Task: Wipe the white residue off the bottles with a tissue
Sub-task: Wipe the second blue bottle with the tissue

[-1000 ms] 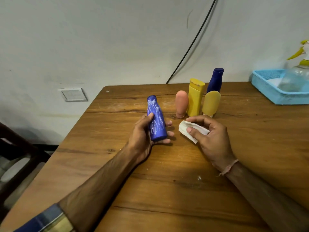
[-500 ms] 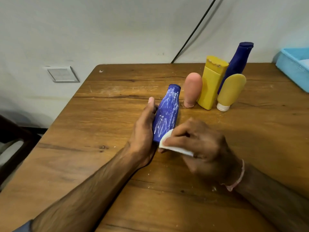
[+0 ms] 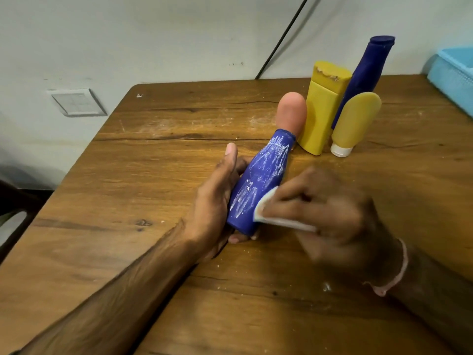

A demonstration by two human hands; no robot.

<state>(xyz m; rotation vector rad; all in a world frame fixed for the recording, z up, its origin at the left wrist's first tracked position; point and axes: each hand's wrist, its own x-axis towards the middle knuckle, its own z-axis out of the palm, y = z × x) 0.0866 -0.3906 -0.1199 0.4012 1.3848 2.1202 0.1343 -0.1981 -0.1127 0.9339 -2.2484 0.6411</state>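
My left hand (image 3: 217,198) grips a blue bottle (image 3: 258,180) streaked with white residue, tilted with its neck pointing away to the upper right. My right hand (image 3: 325,211), blurred by motion, holds a folded white tissue (image 3: 271,213) pressed against the bottle's lower right side. Behind them stand a pink bottle (image 3: 294,111), a tall yellow bottle (image 3: 323,106), a dark blue bottle (image 3: 368,70) and a small yellow tube (image 3: 354,124) on its white cap.
The wooden table (image 3: 166,162) has white crumbs near my hands. A light blue basket (image 3: 453,75) sits at the right edge. A black cable (image 3: 281,39) runs up the wall; a wall switch (image 3: 76,102) is at left.
My right hand brought the tissue from the table onto the bottle's lower side. My left hand tilted the bottle to the right. The camera moved closer.
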